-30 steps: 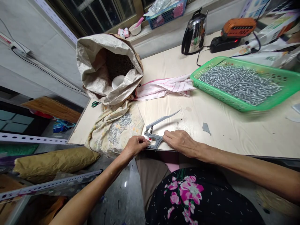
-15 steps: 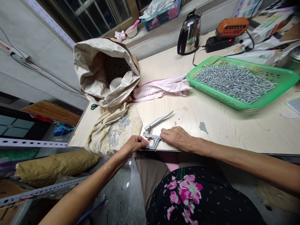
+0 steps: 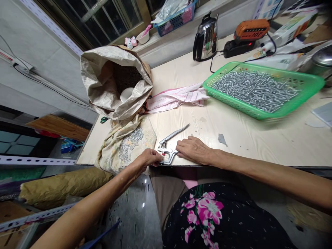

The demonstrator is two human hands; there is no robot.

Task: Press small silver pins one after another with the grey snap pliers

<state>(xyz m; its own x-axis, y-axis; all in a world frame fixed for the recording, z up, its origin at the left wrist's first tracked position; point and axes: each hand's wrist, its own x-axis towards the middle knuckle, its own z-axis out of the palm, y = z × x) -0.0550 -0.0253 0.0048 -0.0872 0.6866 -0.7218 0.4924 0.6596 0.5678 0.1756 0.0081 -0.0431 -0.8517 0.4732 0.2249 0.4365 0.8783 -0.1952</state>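
Slipping slightly leftward in my view, grey metal sprung pliers are lying along the near edge of the pale wooden table, handles pointing right, long axis running left-right. My right hand is gripping their lower handle; my left hand is pinching narrowly, on what I can't tell, blocking the head. Patterned beige cloth bearing short silver pins is lying just left.

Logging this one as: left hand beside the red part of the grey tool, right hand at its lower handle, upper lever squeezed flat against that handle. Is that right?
Not quite: the upper lever isn't squeezed flat. The head view shows it raised, with a gap above the lower handle. The rest of your note stands.
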